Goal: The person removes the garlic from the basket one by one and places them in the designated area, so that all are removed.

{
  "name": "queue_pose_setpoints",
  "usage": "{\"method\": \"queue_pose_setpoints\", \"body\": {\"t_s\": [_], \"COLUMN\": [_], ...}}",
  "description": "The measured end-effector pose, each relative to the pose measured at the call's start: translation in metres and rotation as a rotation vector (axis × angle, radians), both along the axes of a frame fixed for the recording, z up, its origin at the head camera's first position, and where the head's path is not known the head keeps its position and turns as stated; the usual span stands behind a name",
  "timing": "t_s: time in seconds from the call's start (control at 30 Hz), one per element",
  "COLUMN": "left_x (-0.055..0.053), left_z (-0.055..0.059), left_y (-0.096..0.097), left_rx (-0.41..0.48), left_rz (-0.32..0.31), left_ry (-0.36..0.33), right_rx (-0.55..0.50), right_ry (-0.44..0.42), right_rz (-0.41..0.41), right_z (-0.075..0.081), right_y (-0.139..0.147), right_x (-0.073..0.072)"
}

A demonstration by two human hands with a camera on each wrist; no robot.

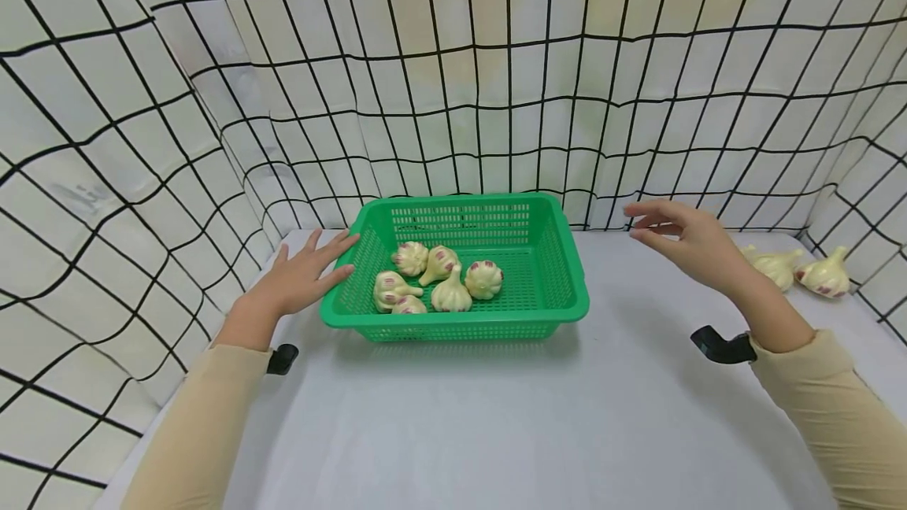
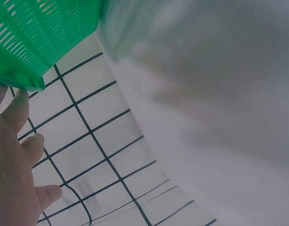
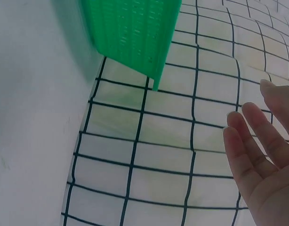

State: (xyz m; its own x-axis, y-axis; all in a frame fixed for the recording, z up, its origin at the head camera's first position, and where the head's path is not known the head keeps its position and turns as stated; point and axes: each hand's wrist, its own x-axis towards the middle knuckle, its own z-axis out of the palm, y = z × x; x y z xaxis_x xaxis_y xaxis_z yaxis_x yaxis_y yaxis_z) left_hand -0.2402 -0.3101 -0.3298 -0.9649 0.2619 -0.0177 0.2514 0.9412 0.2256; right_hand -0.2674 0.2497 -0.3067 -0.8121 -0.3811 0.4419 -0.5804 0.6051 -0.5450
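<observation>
A green plastic basket [image 1: 560, 313] stands on the table with several garlic bulbs [image 1: 451, 295] gathered in its left half. My left hand [image 1: 294, 278] is at the basket's left side, fingers spread and fairly straight, with fingertips at the rim; in the left wrist view those fingers reach the basket [image 2: 50, 37] edge. To the right of the basket, my right hand [image 1: 690, 242] hovers over the table with nothing in it. Its fingers are slightly bent and apart from the thumb, as the right hand [image 3: 269, 165] in the right wrist view also shows.
Two more garlic bulbs [image 1: 825, 274] lie at the far right of the table, partly behind my right forearm. A black grid net [image 1: 510, 109] over white cloth walls in the back and sides. The white table [image 1: 453, 423] extends toward me.
</observation>
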Motion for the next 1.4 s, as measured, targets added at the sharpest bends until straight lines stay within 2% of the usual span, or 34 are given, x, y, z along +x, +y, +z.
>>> {"method": "queue_pose_setpoints", "body": {"t_s": [0.13,0.43,0.7,0.83,1.0,1.27,1.4], "left_x": [-0.002,-0.014,-0.011,-0.009,-0.006,0.001,0.0], "left_z": [-0.001,-0.004,-0.003,-0.002,-0.002,-0.001,-0.001], "left_y": [0.002,0.009,0.008,0.006,0.003,-0.002,-0.002], "left_rx": [0.003,0.006,0.001,0.004,0.004,0.013,0.01], "left_rz": [-0.002,-0.034,-0.021,-0.021,-0.019,-0.002,-0.003], "left_ry": [0.001,-0.002,-0.005,-0.003,-0.005,-0.01,-0.009], "right_rx": [-0.006,-0.026,-0.01,0.008,0.058,0.179,0.261], "right_ry": [-0.014,-0.097,-0.178,-0.178,-0.199,-0.311,-0.309], "right_rz": [0.068,0.118,0.231,0.27,0.308,0.374,0.368], "right_z": [-0.005,-0.011,-0.02,-0.023,-0.023,-0.024,-0.028], "right_y": [-0.017,-0.041,-0.077,-0.094,-0.113,-0.138,-0.148], "right_x": [-0.003,-0.002,-0.012,-0.017,-0.021,-0.027,-0.029]}}
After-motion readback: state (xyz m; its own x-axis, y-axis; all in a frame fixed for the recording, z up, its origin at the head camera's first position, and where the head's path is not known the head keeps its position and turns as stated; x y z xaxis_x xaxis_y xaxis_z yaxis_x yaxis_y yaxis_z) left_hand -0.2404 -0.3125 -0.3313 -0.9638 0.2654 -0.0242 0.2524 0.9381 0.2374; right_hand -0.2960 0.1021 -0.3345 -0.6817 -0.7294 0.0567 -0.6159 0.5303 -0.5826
